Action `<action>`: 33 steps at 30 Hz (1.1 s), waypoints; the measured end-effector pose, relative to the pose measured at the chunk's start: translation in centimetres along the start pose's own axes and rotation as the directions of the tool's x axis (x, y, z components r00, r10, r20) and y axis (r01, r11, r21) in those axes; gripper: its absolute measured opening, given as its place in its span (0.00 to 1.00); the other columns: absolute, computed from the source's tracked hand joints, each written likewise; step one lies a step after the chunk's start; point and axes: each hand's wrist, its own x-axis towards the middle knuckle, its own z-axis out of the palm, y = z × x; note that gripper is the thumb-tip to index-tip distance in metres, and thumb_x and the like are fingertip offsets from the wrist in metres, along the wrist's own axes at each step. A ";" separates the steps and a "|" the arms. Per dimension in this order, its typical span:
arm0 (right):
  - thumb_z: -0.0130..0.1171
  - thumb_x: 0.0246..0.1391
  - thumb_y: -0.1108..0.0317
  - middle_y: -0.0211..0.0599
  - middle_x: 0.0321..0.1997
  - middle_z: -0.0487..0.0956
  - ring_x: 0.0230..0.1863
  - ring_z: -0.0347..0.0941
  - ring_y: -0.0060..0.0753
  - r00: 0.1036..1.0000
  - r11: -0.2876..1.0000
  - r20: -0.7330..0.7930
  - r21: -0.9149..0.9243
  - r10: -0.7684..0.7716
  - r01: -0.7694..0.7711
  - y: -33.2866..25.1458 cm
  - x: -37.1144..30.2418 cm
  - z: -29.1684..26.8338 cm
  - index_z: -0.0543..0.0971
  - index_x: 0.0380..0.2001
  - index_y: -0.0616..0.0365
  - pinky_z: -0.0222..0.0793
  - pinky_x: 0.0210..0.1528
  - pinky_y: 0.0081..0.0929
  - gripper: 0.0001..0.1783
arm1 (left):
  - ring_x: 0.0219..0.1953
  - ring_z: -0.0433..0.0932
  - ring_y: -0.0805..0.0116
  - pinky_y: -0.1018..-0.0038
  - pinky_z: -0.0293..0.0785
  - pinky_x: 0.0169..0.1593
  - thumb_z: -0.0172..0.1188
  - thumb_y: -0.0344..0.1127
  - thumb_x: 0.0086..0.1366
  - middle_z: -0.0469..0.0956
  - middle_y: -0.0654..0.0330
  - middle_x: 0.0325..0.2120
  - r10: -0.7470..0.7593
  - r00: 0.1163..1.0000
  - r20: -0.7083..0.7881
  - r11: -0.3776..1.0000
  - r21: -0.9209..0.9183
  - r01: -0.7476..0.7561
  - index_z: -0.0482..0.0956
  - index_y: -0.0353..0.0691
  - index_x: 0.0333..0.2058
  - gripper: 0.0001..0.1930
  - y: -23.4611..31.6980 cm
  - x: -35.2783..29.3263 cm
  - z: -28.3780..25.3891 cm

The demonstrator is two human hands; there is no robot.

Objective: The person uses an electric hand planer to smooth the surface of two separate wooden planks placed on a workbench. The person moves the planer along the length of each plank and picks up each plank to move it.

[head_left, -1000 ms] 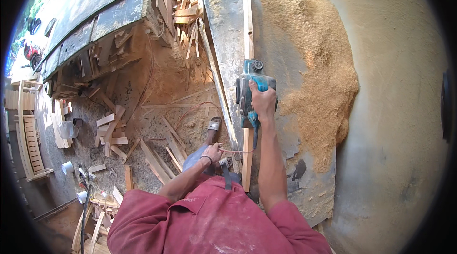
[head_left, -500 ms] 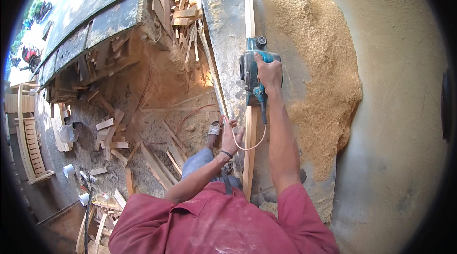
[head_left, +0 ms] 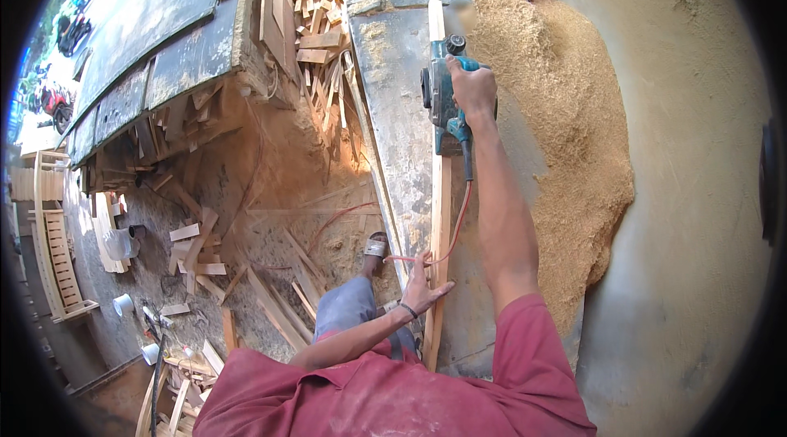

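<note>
Holds a teal-and-black power planer [head_left: 443, 99] in the right hand [head_left: 474, 91], closed around the top handle. Has the planer on a long, pale wooden strip [head_left: 440, 199], beneath and slightly left of that hand. Points the tool away from the body, with a round knob [head_left: 455, 45] at the end beyond the right hand and a reddish cord [head_left: 465, 220] trailing from the end below the wrist. Lines up its long axis with the strip, lengthwise along the wood. Has the strip running near to far, from beside the left hand [head_left: 421, 293] to well past the right hand, up to the far edge of a grey surface [head_left: 402, 142]. Spreads the left hand partly open, with the thumb out over the wood and the fingers at the cord; cannot tell whether gripping it or only touching. To the right of the right hand, a broad heap of sawdust [head_left: 574, 125]; beyond that hand and to its left, a pile of wood scraps [head_left: 320, 35]. Well left of the left hand, down on the ground, two small white tubs [head_left: 123, 305] [head_left: 151, 353] and, farther off, a translucent container [head_left: 121, 243] near some pale boards [head_left: 105, 228]; cannot make out any contents.
</note>
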 end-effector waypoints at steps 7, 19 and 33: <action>0.66 0.54 0.45 0.39 0.13 0.77 0.14 0.75 0.32 0.998 0.997 -0.056 -0.073 -0.040 0.036 -1.9 7.9 2.9 0.77 0.12 0.60 0.71 0.21 0.32 0.30 | 0.57 0.72 0.46 0.57 0.69 0.61 0.71 0.54 0.57 0.66 0.39 0.59 -0.011 0.997 -0.075 0.999 0.031 0.013 0.44 0.36 0.69 0.54 2.0 4.8 -1.8; 0.64 0.54 0.41 0.39 0.16 0.78 0.18 0.77 0.32 0.991 0.999 0.135 -0.045 -0.002 0.008 -9.6 17.4 6.3 0.79 0.15 0.60 0.74 0.27 0.33 0.31 | 0.65 0.62 0.45 0.54 0.61 0.66 0.73 0.49 0.55 0.61 0.38 0.61 0.114 0.956 -0.272 0.994 0.032 -0.109 0.41 0.37 0.70 0.56 6.8 19.1 -7.0; 0.61 0.54 0.37 0.37 0.16 0.79 0.22 0.79 0.31 0.993 0.996 0.094 -0.056 -0.068 0.074 -12.1 27.8 9.6 0.77 0.12 0.55 0.75 0.35 0.33 0.33 | 0.68 0.59 0.42 0.45 0.47 0.69 0.56 0.57 0.61 0.64 0.41 0.63 0.424 0.863 -0.275 0.801 0.558 -0.216 0.54 0.39 0.68 0.43 7.9 30.3 -11.9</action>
